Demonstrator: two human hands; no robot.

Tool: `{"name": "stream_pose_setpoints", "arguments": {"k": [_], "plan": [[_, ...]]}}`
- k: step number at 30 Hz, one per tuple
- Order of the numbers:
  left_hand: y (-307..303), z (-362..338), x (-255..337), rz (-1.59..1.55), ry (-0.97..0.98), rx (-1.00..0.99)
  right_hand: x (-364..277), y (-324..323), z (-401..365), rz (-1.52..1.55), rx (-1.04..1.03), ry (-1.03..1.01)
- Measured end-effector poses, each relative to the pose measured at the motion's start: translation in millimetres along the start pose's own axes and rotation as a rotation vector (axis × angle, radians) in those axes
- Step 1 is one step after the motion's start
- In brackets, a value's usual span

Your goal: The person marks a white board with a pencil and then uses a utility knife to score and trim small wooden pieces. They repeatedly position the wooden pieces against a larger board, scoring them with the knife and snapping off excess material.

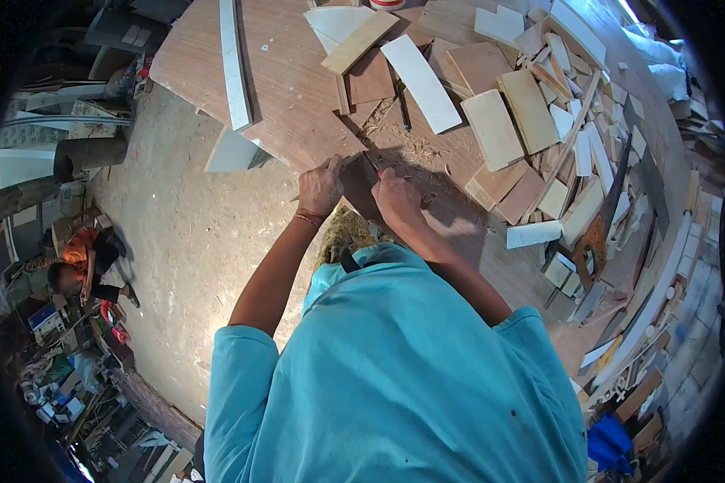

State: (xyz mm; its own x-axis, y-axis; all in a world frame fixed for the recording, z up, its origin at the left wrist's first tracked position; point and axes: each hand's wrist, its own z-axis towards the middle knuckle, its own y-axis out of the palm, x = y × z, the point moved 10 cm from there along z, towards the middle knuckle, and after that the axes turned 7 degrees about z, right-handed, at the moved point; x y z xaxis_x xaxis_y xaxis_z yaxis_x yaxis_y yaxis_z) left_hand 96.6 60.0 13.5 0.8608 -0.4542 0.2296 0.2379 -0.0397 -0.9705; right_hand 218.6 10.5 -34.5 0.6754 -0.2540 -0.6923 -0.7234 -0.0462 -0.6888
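**Two hands on a dark strip at the bench edge**

The left hand (321,187) pins the strip (364,189), fingers closed on it. The right hand (396,197) curls shut on what seems to be a red-tipped tool (379,172). The strip lies at frame centre on the bench (298,97) edge. Its long axis runs roughly top to bottom, with the near end towards the person. It seems best to hold it firm and work lengthwise, clear of the holding fingers.

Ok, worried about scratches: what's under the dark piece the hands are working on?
The dark piece lies on the brown benchtop, shavings beside it. The left hand and right hand cover part of it.
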Motion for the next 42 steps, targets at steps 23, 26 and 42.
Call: {"name": "stream_pose_setpoints", "arguments": {"k": [23,26,42], "plan": [[-6.3,-23.6,19.8,-0.080,0.024,0.090,-0.7,-23.5,4.3,0.697,-0.157,0.343],[-14.4,-37.9,32.9,-0.038,0.046,0.271,-5.8,-13.0,7.8,0.908,-0.195,0.357],[22.9,-33.0,-55.4,-1.017,-0.493,-0.167,-34.3,-49.0,14.7,0.497,-0.135,-0.007]]}}
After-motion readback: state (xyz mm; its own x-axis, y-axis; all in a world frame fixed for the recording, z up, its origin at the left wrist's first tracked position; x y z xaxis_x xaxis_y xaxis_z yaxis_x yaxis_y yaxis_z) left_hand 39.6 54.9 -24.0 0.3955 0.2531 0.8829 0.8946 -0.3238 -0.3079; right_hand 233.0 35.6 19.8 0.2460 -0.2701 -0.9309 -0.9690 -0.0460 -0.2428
